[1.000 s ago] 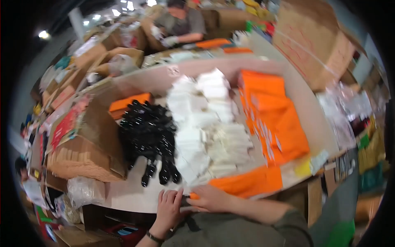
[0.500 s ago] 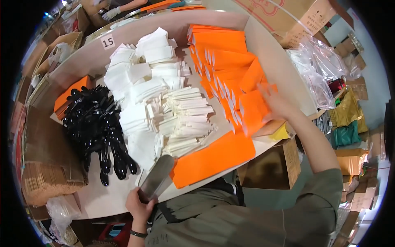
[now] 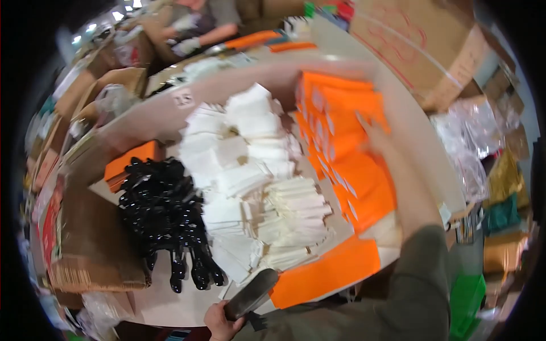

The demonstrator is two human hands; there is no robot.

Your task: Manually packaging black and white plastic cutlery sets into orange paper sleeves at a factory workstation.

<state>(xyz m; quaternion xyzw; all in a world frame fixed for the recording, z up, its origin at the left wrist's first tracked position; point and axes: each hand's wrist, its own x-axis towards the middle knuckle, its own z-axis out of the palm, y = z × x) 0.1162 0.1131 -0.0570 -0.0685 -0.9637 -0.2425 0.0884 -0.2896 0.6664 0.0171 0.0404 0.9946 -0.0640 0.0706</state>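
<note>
My left hand (image 3: 223,321) grips a dark, flat, elongated piece with a rounded end (image 3: 253,292) at the table's near edge. It resembles the glossy black spoon-like utensils (image 3: 162,199) heaped on the left, but looks wider; its exact kind is unclear. My right hand (image 3: 376,136), blurred, reaches over the stack of orange paper sleeves (image 3: 355,182) at the right, fingers apart and close to the upper sleeves. Near the front edge lies a flat orange sheet (image 3: 327,274). Folded white paper pieces (image 3: 233,153) fill the middle, beside cream-coloured narrow packets (image 3: 293,213).
A raised rim (image 3: 273,71) curves round the table's far side. At left stand an open cardboard box (image 3: 96,238) and an orange stack (image 3: 132,163). A large carton (image 3: 415,45) sits beyond the rim at right. Another person's gloved hands (image 3: 186,45) appear at the back.
The view has shifted, so the table sits lower and farther right. My right hand has moved farther up the orange sleeves. My left hand keeps the dark piece near the front edge.
</note>
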